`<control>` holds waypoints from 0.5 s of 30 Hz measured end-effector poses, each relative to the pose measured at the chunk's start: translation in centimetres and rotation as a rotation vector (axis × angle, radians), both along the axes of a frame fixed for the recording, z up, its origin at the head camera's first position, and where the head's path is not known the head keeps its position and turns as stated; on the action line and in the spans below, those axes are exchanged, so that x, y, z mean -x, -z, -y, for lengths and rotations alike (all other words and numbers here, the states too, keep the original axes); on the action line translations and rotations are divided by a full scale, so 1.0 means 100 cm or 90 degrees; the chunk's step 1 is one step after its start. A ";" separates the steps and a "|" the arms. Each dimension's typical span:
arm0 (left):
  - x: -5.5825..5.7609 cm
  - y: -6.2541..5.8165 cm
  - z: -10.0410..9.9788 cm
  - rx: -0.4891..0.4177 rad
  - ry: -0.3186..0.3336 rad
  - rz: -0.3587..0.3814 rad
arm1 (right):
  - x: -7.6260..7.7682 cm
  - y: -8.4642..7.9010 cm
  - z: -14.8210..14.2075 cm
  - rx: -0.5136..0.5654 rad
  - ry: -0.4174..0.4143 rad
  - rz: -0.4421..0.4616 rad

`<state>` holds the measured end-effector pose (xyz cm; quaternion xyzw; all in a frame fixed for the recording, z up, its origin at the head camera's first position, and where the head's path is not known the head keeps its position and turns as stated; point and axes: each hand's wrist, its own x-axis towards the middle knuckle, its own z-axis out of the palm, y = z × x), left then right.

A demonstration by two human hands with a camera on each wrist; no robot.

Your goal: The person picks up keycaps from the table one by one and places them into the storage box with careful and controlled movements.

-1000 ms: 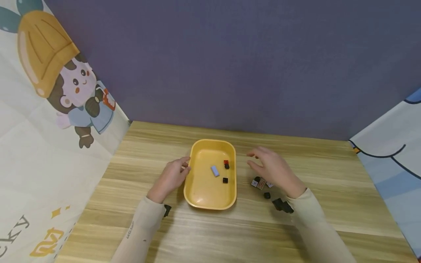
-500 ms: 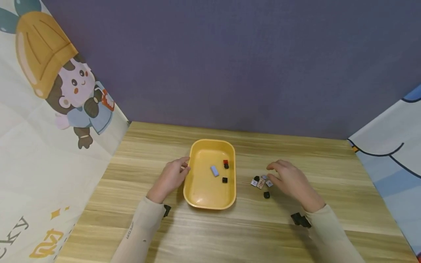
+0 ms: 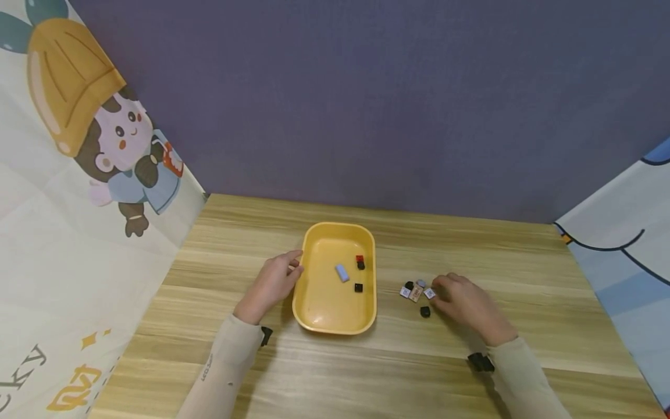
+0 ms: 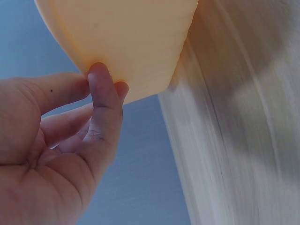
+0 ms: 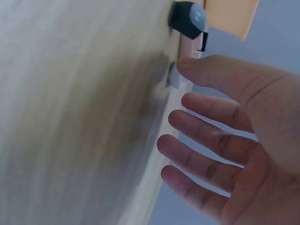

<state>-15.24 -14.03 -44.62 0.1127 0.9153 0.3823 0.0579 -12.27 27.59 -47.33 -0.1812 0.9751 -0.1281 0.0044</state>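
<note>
Relaxed fingers of my left hand (image 3: 269, 286) touch the outer left wall of a yellow tray (image 3: 307, 316), with the fingertips against it in the left wrist view. Inside the tray lie a blue oblong block (image 3: 342, 272), a small red piece (image 3: 359, 258) and two small black pieces. On the right, my right hand (image 3: 468, 305) reaches low over the table beside a small white keycap-like piece (image 3: 429, 293). Its fingers are spread and slightly bent, with the thumb tip (image 5: 187, 68) right at that piece. A beige printed piece (image 3: 416, 293) lies just left of it.
Another white piece (image 3: 405, 292), a grey piece (image 3: 421, 283) and a black piece (image 3: 410, 285) are grouped there. Nearer me lies a separate black piece (image 3: 425, 312). Black wrist-mounted gear (image 3: 480, 362) shows beside the right sleeve. A dark blue panel (image 3: 366, 116) stands behind the wooden table (image 3: 335, 378).
My right hand has moved from near the tray's right side rightward and down toward me, to the white piece. My left hand and the tray have stayed in place.
</note>
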 end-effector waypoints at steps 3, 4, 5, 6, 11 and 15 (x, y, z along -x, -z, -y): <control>0.000 0.000 0.000 0.001 -0.002 0.000 | -0.001 0.003 0.000 0.011 -0.005 0.002; -0.001 -0.001 -0.001 0.001 -0.004 0.002 | -0.001 0.003 -0.001 0.015 -0.007 0.002; -0.001 -0.001 -0.001 0.000 -0.005 0.003 | -0.001 0.004 -0.001 0.019 -0.012 0.002; -0.001 -0.001 -0.001 0.000 -0.005 0.004 | -0.001 0.004 -0.001 0.024 -0.016 0.001; -0.001 0.000 0.000 -0.002 -0.003 0.004 | 0.000 0.006 -0.004 0.029 -0.038 -0.006; 0.000 0.001 0.000 -0.003 0.000 0.002 | 0.001 0.006 -0.004 0.023 -0.044 -0.007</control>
